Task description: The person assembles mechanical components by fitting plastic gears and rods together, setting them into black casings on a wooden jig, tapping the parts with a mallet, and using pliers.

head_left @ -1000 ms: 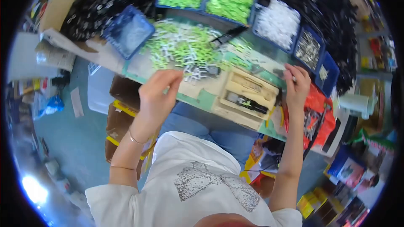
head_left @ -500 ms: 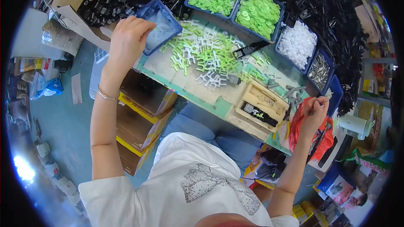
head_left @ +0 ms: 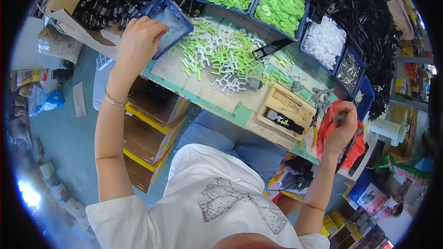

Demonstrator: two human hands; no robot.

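Observation:
My left hand [head_left: 142,41] is closed in a pinch at the near edge of a blue tray [head_left: 185,31] holding a whitish, translucent substance [head_left: 167,19]. A tiny pale-green bit shows by its fingertips; what the fingers hold is too small to name. On the right, my right hand [head_left: 342,129] is curled around a small grey part [head_left: 340,116], above a red plastic bag [head_left: 325,131]. Left of that hand, a wooden fixture [head_left: 295,100] holds a black mechanism [head_left: 282,121] with a green piece in it. Green and white forked pieces [head_left: 217,55] lie heaped mid-table.
Blue bins hold green discs [head_left: 280,9], white parts [head_left: 324,41] and metal pins [head_left: 350,71]. A black housing [head_left: 272,48] lies near them. Black parts [head_left: 364,14] are piled along the back. A white mug [head_left: 387,130] stands at right; yellow-edged boxes [head_left: 147,124] sit under the table.
The view has shifted slightly. My right hand has turned and lowered a little, its fingers now curled round the grey part. My left hand stays pinched by the tray.

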